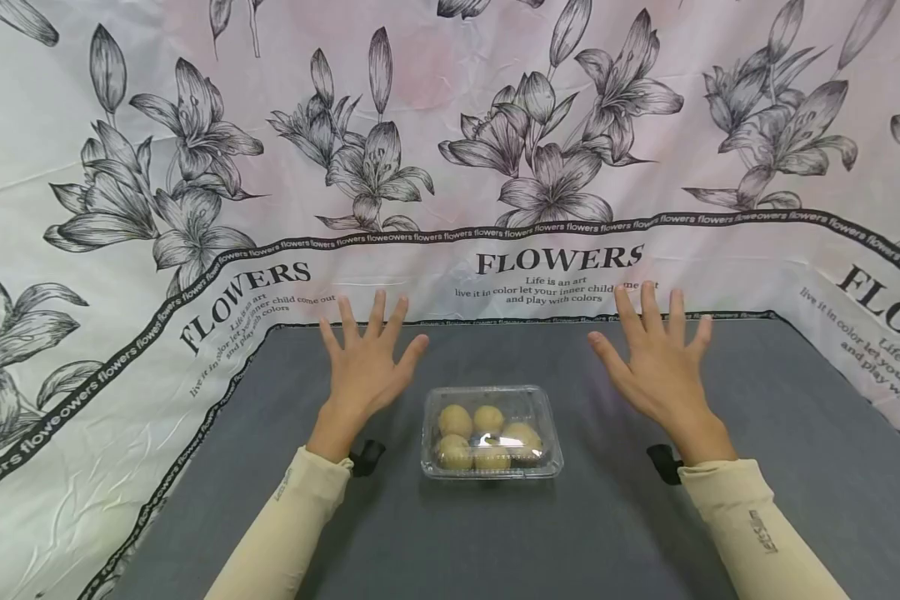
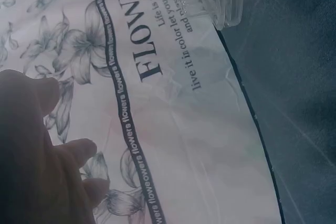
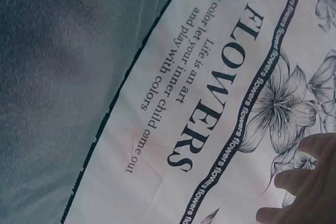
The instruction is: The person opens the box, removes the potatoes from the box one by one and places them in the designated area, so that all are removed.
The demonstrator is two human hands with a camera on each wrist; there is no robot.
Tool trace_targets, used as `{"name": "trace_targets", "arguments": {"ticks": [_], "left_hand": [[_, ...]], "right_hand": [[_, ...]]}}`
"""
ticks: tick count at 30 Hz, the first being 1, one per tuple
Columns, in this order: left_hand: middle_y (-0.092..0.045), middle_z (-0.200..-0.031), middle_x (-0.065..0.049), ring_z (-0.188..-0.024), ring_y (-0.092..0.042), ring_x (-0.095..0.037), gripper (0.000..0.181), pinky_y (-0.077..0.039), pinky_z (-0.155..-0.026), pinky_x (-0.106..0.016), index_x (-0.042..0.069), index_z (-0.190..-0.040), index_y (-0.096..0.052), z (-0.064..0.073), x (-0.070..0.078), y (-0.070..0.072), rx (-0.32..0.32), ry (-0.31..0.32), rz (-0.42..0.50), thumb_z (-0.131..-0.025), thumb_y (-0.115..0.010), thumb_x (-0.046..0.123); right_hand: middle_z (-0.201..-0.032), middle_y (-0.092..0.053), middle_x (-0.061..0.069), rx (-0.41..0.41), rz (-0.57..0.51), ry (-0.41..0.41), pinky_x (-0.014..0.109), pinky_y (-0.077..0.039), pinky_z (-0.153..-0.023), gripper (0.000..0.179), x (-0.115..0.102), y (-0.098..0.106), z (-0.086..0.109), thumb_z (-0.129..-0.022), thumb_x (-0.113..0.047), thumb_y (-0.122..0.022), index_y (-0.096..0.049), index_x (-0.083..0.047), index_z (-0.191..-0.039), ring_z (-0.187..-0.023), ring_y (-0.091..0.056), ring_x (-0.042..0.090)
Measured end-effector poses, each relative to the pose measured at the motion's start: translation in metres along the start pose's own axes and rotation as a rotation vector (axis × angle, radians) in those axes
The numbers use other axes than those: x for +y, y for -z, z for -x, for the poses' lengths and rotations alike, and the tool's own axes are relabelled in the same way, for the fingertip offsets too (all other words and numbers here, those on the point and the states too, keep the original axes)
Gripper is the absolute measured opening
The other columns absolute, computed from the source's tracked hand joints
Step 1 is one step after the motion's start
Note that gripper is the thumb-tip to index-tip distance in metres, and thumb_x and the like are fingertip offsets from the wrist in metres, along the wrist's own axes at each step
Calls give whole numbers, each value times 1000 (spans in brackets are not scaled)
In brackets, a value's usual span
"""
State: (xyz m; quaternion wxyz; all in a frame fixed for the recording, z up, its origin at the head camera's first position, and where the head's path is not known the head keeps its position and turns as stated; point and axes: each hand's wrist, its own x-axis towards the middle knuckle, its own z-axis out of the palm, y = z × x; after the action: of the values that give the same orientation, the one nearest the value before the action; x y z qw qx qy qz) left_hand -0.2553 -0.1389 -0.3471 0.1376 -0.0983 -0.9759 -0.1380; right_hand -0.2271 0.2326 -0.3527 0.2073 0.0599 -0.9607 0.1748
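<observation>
A clear plastic clamshell box (image 1: 492, 473) sits on the grey table between the two hands, its lid closed over several round, pale yellow balls (image 1: 454, 420) whose kind I cannot tell. To its left, my left hand (image 1: 367, 367) hovers palm down with the fingers spread, apart from the box. My right hand (image 1: 663, 375) mirrors it on the other side, fingers also spread and holding nothing. In the left wrist view a corner of the clear box (image 2: 228, 3) shows at the top, with dark fingers at the left edge. Only fingers of the right hand (image 3: 307, 187) appear in the right wrist view.
The grey tabletop (image 1: 480, 542) reaches back to a white and pink curtain (image 1: 420, 167) printed with lilies and the word FLOWERS. That cloth hangs behind the table and along both sides. A black strap (image 1: 367, 458) is at the left wrist, another (image 1: 664, 463) at the right.
</observation>
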Motion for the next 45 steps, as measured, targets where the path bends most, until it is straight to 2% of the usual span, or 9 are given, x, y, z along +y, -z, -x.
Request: {"name": "trace_targets", "arguments": {"ticks": [7, 16, 24, 30, 35, 39, 42, 45], "left_hand": [[-8, -173, -1, -155, 15, -46, 70, 16, -116, -72, 32, -163, -24, 7, -3, -5, -20, -34, 91, -103, -29, 68], [-18, -171, 1, -158, 5, -44, 63, 12, -118, -71, 36, -160, -33, 21, -9, -12, -26, -61, 261, -103, -35, 65], [-34, -166, -7, -156, -19, -44, 63, -1, -119, -72, 26, -154, -46, 32, -17, -23, -18, -99, 330, -102, -47, 60], [-40, -163, -9, -155, -25, -42, 63, -6, -120, -70, 24, -151, -51, 37, -18, -30, -38, -125, 355, -99, -54, 57], [-42, -162, -8, -155, -26, -39, 63, -8, -120, -70, 21, -151, -51, 41, -20, -38, -73, -139, 363, -99, -57, 55], [-45, -160, -7, -152, -33, -38, 63, -14, -120, -68, 21, -152, -50, 43, -22, -42, -115, -167, 354, -99, -58, 54], [-48, -158, -5, -150, -37, -38, 66, -19, -119, -66, 20, -154, -47, 44, -24, -45, -168, -201, 344, -98, -59, 54], [-45, -160, -5, -151, -35, -36, 76, -21, -120, -65, 20, -158, -40, 44, -25, -47, -247, -215, 344, -95, -62, 57]], "right_hand": [[-171, -11, 21, -10, -128, 47, 77, 7, -113, 75, -4, -2, 6, -105, -57, -39, -16, -20, -165, -156, 3, 50], [-172, -15, 13, -67, -317, 188, 77, -4, -111, 67, -1, -12, 16, -106, -39, -50, -21, -21, -164, -156, -8, 45], [-160, -41, 19, -119, -372, 235, 71, -16, -110, 63, -3, -21, 28, -104, -31, -57, -32, -22, -161, -146, -31, 44], [-156, -46, 20, -156, -385, 261, 69, -17, -110, 64, -4, -31, 33, -102, -30, -60, -35, -19, -160, -144, -35, 43], [-156, -46, 19, -191, -405, 273, 67, -18, -109, 65, -4, -39, 37, -100, -30, -63, -36, -19, -159, -144, -35, 42], [-156, -45, 16, -215, -406, 289, 65, -21, -108, 70, -4, -43, 39, -98, -30, -67, -36, -19, -159, -143, -36, 40], [-158, -43, 16, -258, -397, 285, 67, -21, -108, 77, -5, -45, 42, -95, -34, -71, -33, -19, -160, -144, -36, 40], [-160, -39, 17, -326, -369, 254, 72, -19, -112, 86, -7, -47, 44, -93, -42, -73, -29, -17, -162, -147, -32, 43]]}}
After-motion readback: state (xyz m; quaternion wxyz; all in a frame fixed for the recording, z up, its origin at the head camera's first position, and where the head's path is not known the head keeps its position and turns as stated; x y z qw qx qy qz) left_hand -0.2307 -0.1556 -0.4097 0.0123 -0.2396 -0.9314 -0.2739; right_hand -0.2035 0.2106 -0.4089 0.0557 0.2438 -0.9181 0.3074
